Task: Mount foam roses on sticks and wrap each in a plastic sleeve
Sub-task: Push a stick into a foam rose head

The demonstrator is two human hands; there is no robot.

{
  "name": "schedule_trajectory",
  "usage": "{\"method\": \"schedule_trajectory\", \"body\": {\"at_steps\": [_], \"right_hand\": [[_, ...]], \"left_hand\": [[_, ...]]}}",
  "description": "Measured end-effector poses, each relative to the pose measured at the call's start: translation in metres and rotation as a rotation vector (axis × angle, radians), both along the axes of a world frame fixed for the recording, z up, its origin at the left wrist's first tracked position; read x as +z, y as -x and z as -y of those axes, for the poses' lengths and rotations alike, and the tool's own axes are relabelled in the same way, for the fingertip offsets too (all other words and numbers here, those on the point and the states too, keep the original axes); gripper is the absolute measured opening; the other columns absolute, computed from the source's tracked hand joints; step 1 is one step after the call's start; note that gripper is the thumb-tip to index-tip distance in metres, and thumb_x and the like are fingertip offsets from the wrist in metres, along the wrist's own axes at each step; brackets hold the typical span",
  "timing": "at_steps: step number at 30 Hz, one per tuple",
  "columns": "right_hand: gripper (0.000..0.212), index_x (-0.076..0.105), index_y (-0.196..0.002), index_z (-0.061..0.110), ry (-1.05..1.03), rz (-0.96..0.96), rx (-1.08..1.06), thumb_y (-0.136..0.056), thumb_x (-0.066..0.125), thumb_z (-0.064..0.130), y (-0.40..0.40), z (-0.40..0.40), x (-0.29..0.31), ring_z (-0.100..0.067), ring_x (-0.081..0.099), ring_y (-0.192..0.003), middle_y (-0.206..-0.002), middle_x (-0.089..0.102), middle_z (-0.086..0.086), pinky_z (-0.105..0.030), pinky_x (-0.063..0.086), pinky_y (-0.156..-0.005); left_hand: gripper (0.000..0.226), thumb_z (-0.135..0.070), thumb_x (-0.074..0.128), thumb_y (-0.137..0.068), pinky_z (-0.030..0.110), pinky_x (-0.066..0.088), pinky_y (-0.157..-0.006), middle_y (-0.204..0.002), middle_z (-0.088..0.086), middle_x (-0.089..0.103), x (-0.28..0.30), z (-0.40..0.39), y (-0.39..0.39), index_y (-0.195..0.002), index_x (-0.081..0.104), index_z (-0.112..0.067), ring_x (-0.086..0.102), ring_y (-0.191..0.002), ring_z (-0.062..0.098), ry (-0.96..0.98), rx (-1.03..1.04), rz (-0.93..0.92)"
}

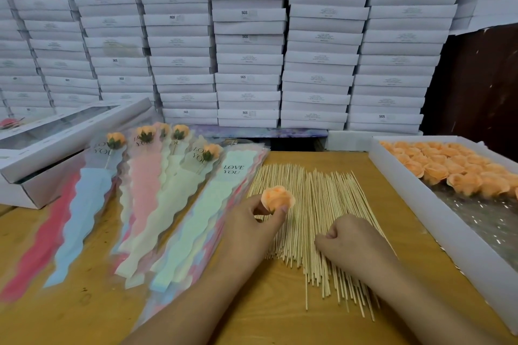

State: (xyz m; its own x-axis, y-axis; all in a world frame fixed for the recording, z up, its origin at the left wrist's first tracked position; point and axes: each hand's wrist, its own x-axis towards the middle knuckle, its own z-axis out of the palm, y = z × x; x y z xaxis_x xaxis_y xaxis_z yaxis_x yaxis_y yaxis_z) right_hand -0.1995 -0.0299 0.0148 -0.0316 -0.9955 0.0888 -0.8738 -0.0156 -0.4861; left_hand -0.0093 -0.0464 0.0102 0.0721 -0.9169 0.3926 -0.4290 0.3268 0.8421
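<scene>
Left hand [259, 214] pinches a rose [277, 198] above the sticks [319, 204]; right hand [346, 235], fingers curled, rests on the sticks.

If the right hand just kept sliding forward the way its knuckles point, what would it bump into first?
The right hand already rests on the spread of wooden sticks, its fingers curled. Straight ahead and slightly left it would probably just ride over more sticks, then bare table, before reaching the stacked white boxes. Depth is hard to judge.

Bare table [398, 204] strip between sticks [322, 204] and rose tray [420, 204].
</scene>
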Motion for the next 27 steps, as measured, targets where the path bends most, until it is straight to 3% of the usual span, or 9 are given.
{"method": "schedule_trajectory", "body": {"at_steps": [3, 8, 10, 12, 17, 21, 24, 27], "right_hand": [[0.05, 0.034, -0.044, 0.021, -0.03, 0.113, -0.009, -0.085, 0.062, 0.026, 0.004, 0.001, 0.003, -0.014, 0.027, -0.039, -0.038, 0.025, 0.009, -0.026, 0.028, -0.05], [0.052, 0.036, -0.042, 0.02, -0.029, 0.229, -0.012, -0.086, 0.063, 0.025, 0.014, 0.001, 0.012, -0.014, 0.027, -0.038, -0.041, 0.028, 0.007, -0.025, 0.042, -0.057], [0.052, 0.035, -0.042, 0.019, 0.004, 0.261, 0.004, -0.086, 0.062, 0.021, 0.017, 0.0, 0.015, -0.012, 0.026, -0.037, -0.04, 0.029, 0.008, -0.016, 0.043, -0.05], [0.047, 0.038, -0.044, 0.019, 0.033, 0.295, 0.02, -0.085, 0.061, 0.019, 0.02, 0.0, 0.018, -0.011, 0.028, -0.039, -0.042, 0.032, 0.008, -0.01, 0.035, -0.041], [0.031, 0.06, -0.056, 0.015, 0.026, 0.349, 0.054, -0.086, 0.062, 0.02, 0.023, -0.005, 0.024, -0.011, 0.046, -0.043, -0.053, 0.06, -0.005, -0.023, 0.041, -0.045], [0.017, 0.069, -0.077, 0.018, 0.002, 0.358, 0.045, -0.092, 0.06, 0.015, 0.022, -0.007, 0.027, -0.009, 0.063, -0.054, -0.07, 0.073, -0.003, -0.024, 0.049, -0.051], [0.017, 0.065, -0.09, 0.022, -0.04, 0.362, 0.048, -0.096, 0.056, 0.01, 0.026, -0.006, 0.025, 0.001, 0.06, -0.05, -0.069, 0.073, 0.007, -0.024, 0.047, -0.056], [0.019, 0.065, -0.09, 0.03, -0.022, 0.3, 0.058, -0.094, 0.056, 0.013, 0.033, -0.005, 0.027, 0.005, 0.049, -0.04, -0.072, 0.074, 0.01, -0.024, 0.038, -0.054]], "left_hand": [[0.005, -0.04, 0.074, -0.087, 0.011, 0.049, -0.065, -0.083, -0.017, 0.072, 0.001, 0.001, 0.0, -0.087, 0.07, -0.039, 0.064, -0.081, -0.001, -0.03, -0.016, -0.07], [0.01, -0.039, 0.078, -0.084, 0.034, 0.056, -0.077, -0.081, 0.0, 0.075, 0.006, 0.005, -0.002, -0.081, 0.072, -0.031, 0.07, -0.078, 0.011, -0.193, 0.034, -0.274], [0.011, -0.034, 0.078, -0.085, 0.03, 0.06, -0.075, -0.083, -0.001, 0.077, 0.009, 0.006, -0.005, -0.091, 0.074, -0.026, 0.073, -0.08, 0.013, -0.277, -0.008, -0.424], [0.018, -0.029, 0.078, -0.086, 0.023, 0.06, -0.073, -0.09, -0.004, 0.078, 0.012, 0.006, -0.008, -0.103, 0.075, -0.022, 0.075, -0.085, 0.013, -0.349, -0.062, -0.568], [0.027, -0.021, 0.077, -0.086, 0.024, 0.06, -0.069, -0.106, 0.009, 0.077, 0.016, 0.012, -0.016, -0.11, 0.073, -0.008, 0.073, -0.093, 0.018, -0.483, -0.108, -0.849], [0.025, -0.017, 0.076, -0.084, 0.022, 0.061, -0.063, -0.096, 0.01, 0.078, 0.019, 0.016, -0.023, -0.106, 0.071, -0.005, 0.074, -0.084, 0.016, -0.52, -0.171, -1.013], [0.019, -0.013, 0.073, -0.086, 0.021, 0.059, -0.058, -0.086, 0.01, 0.077, 0.021, 0.019, -0.029, -0.101, 0.07, -0.003, 0.074, -0.074, 0.014, -0.515, -0.176, -1.093], [0.02, -0.012, 0.073, -0.084, 0.022, 0.06, -0.058, -0.083, 0.011, 0.077, 0.022, 0.023, -0.038, -0.101, 0.068, -0.001, 0.074, -0.074, 0.016, -0.487, -0.161, -1.159]]}}
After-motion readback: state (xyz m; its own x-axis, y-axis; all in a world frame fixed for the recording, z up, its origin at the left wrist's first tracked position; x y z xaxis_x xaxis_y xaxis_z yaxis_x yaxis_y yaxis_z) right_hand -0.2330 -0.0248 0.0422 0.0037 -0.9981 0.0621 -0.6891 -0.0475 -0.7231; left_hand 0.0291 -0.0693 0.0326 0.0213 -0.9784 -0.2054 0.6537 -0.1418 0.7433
